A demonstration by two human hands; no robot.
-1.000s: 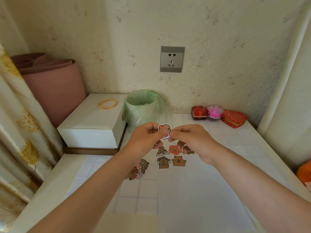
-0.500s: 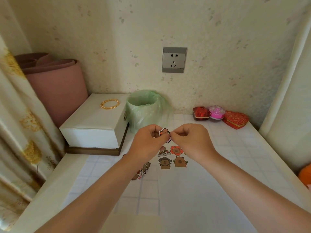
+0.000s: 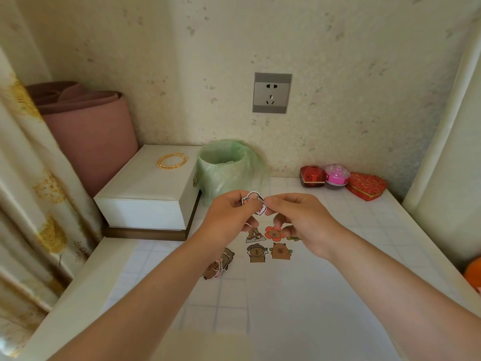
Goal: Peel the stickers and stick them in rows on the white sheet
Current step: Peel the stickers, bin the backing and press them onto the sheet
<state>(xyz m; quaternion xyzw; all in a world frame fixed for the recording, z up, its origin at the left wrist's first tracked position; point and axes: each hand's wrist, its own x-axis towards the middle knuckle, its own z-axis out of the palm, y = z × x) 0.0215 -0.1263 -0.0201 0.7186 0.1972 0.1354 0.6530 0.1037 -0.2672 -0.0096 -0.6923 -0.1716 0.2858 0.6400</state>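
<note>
Both hands raised together, left hand (image 3: 229, 217) and right hand (image 3: 299, 217) pinching one sticker (image 3: 253, 201), above sheet (image 3: 299, 295) with stuck stickers (image 3: 268, 243)

A home corner: patterned wallpaper, floral curtain (image 3: 28, 178), wall socket (image 3: 271, 93) and a white jewellery box (image 3: 145, 194) (bangles on top).

A speckled cream wall (image 3: 338, 74) carries a grey socket (image 3: 271, 93) above the pale table (image 3: 86, 287). A floral curtain (image 3: 31, 204) hangs left, beside a rolled pink mat (image 3: 88, 136).
</note>
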